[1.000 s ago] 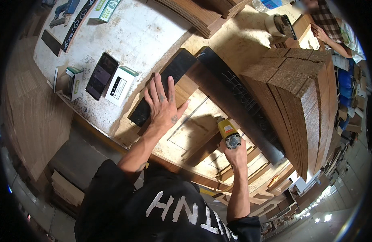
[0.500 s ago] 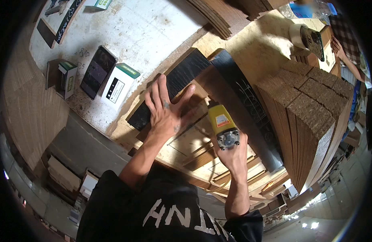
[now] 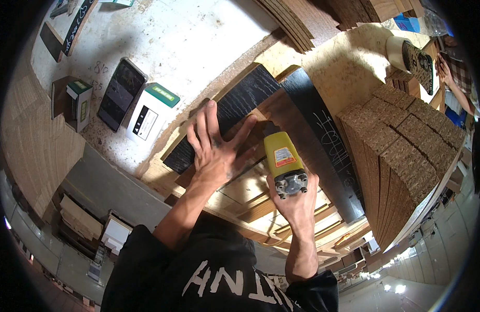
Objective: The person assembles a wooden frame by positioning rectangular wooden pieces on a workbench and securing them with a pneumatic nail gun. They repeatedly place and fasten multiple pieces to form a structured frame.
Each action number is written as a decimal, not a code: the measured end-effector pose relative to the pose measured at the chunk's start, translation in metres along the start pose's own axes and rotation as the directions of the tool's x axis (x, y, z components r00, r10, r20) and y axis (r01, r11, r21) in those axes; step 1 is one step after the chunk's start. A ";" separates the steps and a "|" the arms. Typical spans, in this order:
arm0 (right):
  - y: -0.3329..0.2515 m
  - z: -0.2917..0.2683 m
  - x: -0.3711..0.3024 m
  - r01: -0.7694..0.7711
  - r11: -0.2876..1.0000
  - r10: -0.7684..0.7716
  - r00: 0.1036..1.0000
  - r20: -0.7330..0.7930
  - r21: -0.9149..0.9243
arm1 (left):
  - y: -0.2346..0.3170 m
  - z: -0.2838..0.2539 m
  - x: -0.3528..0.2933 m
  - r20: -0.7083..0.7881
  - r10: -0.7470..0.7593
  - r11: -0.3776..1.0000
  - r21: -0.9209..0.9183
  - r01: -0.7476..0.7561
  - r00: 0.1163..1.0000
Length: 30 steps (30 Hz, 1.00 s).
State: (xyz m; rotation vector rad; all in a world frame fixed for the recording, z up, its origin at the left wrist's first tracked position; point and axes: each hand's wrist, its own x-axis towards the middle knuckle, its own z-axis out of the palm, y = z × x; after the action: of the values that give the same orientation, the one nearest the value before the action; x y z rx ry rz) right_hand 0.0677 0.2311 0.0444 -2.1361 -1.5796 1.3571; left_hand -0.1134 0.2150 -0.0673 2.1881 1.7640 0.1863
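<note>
My right hand (image 3: 298, 202) is wrapped around the handle of a yellow nail gun (image 3: 280, 151) with a grey bolted cap. Its dark nose points away from me, at the inner edge of the boards. My left hand (image 3: 215, 160) lies with fingers spread across a black wood-grained board (image 3: 248, 92) and the brown wood beside it. A second black strip (image 3: 323, 125) with chalk-like writing meets that board at an angle, to the right of the gun. Between the two, a dark brown panel (image 3: 284, 112) shows. The gun hides part of the joint.
Stacked particleboard strips (image 3: 401, 140) stand at the right, and more brown boards (image 3: 302, 26) at the far edge. A phone (image 3: 121, 93) leans near a white-and-green box (image 3: 151, 112) on the white surface to the left. A co-worker's hand (image 3: 445, 72) shows at the far right.
The nail gun has shifted slightly left relative to the boards, still in my right hand. My left hand keeps nearly the same place. The whole view has shifted a little.
</note>
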 end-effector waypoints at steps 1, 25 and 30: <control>-0.001 0.000 0.000 -0.010 1.000 0.010 1.000 0.001 0.016 | 0.000 0.000 0.000 0.005 -0.002 1.000 -0.002 0.002 1.000; -0.016 0.005 0.016 0.066 0.991 -0.069 0.997 -0.021 -0.118 | -0.003 0.001 0.000 -0.052 0.017 0.997 -0.075 -0.021 0.999; -0.026 0.003 0.017 -0.066 0.997 0.064 0.997 0.047 0.033 | -0.004 0.004 -0.003 -0.057 0.018 0.997 -0.070 -0.022 0.998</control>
State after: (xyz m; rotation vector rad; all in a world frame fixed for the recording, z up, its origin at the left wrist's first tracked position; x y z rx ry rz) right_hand 0.0484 0.2550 0.0486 -2.1692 -1.5039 1.4522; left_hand -0.1165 0.2117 -0.0717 2.1719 1.7381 0.3133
